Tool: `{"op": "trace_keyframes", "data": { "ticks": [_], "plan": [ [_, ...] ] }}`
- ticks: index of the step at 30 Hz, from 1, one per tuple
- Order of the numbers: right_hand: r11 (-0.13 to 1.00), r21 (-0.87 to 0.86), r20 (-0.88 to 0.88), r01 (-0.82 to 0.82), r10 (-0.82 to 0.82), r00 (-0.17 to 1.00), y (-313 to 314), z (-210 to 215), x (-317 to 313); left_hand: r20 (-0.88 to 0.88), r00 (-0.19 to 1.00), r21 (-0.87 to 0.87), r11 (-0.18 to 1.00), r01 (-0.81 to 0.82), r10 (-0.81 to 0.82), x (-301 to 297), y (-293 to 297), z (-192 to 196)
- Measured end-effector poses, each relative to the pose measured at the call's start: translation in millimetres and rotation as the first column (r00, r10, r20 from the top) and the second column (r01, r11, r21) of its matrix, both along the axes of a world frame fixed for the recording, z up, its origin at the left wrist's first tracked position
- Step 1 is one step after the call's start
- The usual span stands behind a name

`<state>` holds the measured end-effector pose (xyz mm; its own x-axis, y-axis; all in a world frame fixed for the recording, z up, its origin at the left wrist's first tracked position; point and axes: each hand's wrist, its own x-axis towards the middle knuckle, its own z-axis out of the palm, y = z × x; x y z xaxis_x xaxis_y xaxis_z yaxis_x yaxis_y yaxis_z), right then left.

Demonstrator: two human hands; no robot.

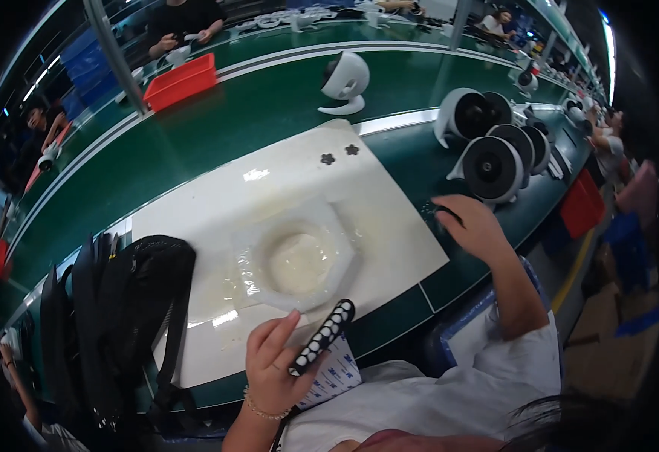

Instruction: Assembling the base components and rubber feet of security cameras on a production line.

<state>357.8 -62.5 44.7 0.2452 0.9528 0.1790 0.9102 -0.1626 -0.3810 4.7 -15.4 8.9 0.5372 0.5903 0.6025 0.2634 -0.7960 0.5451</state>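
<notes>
In my left hand (275, 365) is a narrow black strip (323, 336) with rows of white spots, slanting up to the right. A white sheet with blue print (335, 375) hangs beside the same hand, below the strip. My right hand (471, 226) is over the green bench to the right of the mat, its fingers curled. Something small and dark shows at its fingertips, too unclear to name. Between my hands and farther off, a white hexagonal block (344, 273) with a round hollow lies on the white mat (201, 192). Two dark flower-shaped pieces (340, 155) lie near the mat's far corner.
Several white-and-black rounded devices (489, 167) stand at the right, close beyond my right hand. Another white device (347, 79) stands at the far side. A black bag (145, 279) covers the mat's left edge. Red bins (181, 81) and other people are around the bench.
</notes>
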Motion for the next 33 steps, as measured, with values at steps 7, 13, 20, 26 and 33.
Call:
{"op": "trace_keyframes", "data": {
  "ticks": [7,13,20,26,33],
  "plan": [
    [0.956,0.161,0.209,0.246,-0.277,0.938,-83.7,-40.0,65.3,0.041,0.999,-0.012,1.000,0.011,-0.011,4.7,0.9,-4.4],
    [0.947,0.260,0.133,0.189,-0.229,0.964,-84.6,-51.2,52.7,0.120,0.993,-0.064,0.998,0.007,0.000,6.3,-0.7,-7.5],
    [0.848,0.478,0.386,-0.228,0.030,0.922,-74.5,-12.0,6.7,0.137,0.991,-0.113,0.993,0.019,-0.004,6.3,-3.3,0.2],
    [0.810,0.584,-0.410,0.060,0.231,0.882,-32.9,20.3,-21.2,0.117,0.993,-0.185,0.982,0.044,-0.022,5.7,-3.2,-2.1],
    [0.919,0.381,-0.893,-0.099,0.394,0.219,62.0,73.8,-112.0,0.171,0.981,-0.273,0.952,0.139,-0.094,-3.3,-4.5,1.5]
  ]
}}
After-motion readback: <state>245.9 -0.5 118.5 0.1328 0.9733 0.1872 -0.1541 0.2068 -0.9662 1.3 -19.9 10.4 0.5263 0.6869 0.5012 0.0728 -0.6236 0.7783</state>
